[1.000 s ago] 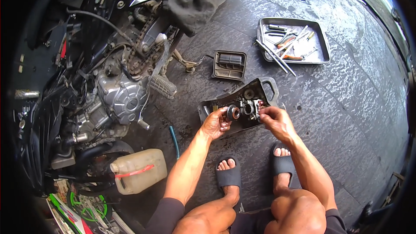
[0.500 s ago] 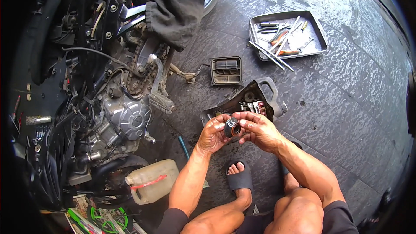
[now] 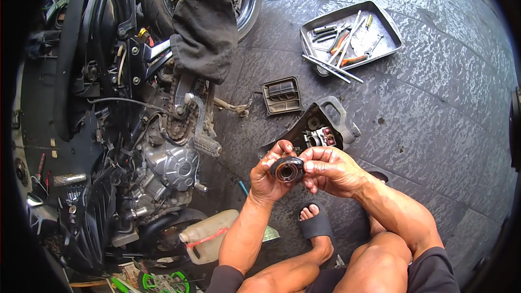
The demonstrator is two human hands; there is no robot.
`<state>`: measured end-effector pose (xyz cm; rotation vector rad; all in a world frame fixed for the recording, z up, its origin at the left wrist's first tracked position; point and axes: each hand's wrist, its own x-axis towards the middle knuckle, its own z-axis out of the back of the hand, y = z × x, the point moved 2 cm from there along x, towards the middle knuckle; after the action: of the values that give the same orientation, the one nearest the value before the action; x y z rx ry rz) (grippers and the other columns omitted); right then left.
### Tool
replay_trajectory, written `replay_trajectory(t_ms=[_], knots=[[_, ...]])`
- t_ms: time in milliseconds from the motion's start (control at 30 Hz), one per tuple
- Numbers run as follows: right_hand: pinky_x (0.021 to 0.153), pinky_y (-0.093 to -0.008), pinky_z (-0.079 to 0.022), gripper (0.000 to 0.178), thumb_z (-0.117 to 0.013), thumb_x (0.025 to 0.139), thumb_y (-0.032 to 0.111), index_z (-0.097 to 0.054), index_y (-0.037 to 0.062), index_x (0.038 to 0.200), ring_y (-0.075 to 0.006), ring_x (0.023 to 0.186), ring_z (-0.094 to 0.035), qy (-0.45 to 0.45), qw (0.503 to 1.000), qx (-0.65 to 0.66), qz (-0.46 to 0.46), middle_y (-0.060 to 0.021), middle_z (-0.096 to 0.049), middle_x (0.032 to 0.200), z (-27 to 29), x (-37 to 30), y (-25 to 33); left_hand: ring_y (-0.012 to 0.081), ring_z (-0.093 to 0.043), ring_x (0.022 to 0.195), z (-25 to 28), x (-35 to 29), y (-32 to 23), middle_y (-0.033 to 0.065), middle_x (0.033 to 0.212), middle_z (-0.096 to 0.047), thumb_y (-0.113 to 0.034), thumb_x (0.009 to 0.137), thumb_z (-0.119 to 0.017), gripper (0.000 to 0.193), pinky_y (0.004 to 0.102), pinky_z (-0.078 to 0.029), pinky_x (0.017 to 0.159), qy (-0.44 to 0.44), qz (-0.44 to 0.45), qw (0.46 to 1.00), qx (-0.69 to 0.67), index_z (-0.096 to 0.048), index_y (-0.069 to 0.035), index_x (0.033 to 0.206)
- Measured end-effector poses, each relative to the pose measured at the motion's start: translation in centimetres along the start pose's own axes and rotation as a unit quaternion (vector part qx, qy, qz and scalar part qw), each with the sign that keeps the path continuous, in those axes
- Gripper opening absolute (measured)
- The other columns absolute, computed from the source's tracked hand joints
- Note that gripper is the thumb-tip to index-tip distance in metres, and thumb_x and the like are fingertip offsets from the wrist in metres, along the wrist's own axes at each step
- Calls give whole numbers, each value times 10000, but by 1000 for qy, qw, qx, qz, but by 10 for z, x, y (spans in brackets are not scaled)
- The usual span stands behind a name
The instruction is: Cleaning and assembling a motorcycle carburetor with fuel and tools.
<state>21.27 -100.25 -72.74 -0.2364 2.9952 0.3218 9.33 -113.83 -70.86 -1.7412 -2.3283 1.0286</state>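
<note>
Between my hands is a round black hollow part (image 3: 287, 172) with a brownish ring around its dark opening, which faces up toward me. It looks like a rubber intake boot, though its exact kind is unclear. My left hand (image 3: 265, 178) cradles its left side with curled fingers. On the other side, the thumb and fingers of my right hand (image 3: 334, 171) pinch its edge. Just beyond my hands lies a cut-open grey jug (image 3: 343, 113) serving as a tray. A silver metal component with dark red pieces (image 3: 324, 137) sits inside it, partly hidden by my right hand.
At left stands a partly stripped motorcycle with its engine (image 3: 172, 167) exposed and a dark cloth (image 3: 206, 35) by the wheel. A black rectangular cover (image 3: 281, 96) lies beyond the jug. Farther right is a metal tray (image 3: 388, 49) of tools. A whitish plastic can (image 3: 209, 237) rests near my left forearm.
The round part has turned so its ringed opening faces me; before, it was seen more from its side. Both hands still hold it. The whole view has shifted slightly.
</note>
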Motion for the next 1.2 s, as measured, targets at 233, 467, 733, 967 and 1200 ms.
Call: replay_trajectory(t_ms=[233, 467, 733, 967, 1200], knots=[[629, -267, -539, 218, -656, 989, 160, -619, 27, 1158, -114, 691, -617, 9, 997, 67, 49, -30, -650, 891, -16, -10, 13, 222, -717, 874, -25, -2, 9, 140, 1085, -688, -332, 894, -698, 461, 316, -615, 680, 32, 4, 999, -2, -522, -44, 1208], [617, -269, -518, 231, -664, 979, 139, -616, 26, 1175, -118, 675, -608, 3, 993, 107, 42, -38, -658, 939, -22, -17, 16, 168, -617, 1130, -40, -16, 9, 71, 1211, -624, -165, 830, -838, 555, 306, -526, 965, -26, -186, 933, 308, -569, -13, 1291], [661, -277, -530, 330, -649, 975, 90, -550, -17, 1271, -124, 751, -623, 52, 987, 136, 75, -68, -650, 993, -32, -20, 16, 167, -622, 1127, -37, -24, 10, 65, 1234, -648, -195, 847, -817, 558, 314, -512, 979, -65, -220, 906, 354, -591, -16, 1325], [690, -302, -542, 365, -625, 976, 50, -512, -25, 1315, -141, 781, -631, 76, 977, 182, 76, -86, -641, 1033, -31, -18, 13, 176, -618, 1101, -62, -22, 18, 98, 1174, -650, -196, 908, -769, 488, 332, -492, 997, -143, -261, 886, 356, -569, 27, 1293], [718, -308, -538, 312, -615, 977, 45, -526, 7, 1274, -147, 807, -622, 81, 973, 193, 97, -96, -636, 1045, -31, -16, 8, 189, -644, 948, -92, -33, 17, 122, 1018, -667, -118, 942, -686, 258, 344, -535, 881, -157, -193, 933, 259, -588, 51, 1110]])
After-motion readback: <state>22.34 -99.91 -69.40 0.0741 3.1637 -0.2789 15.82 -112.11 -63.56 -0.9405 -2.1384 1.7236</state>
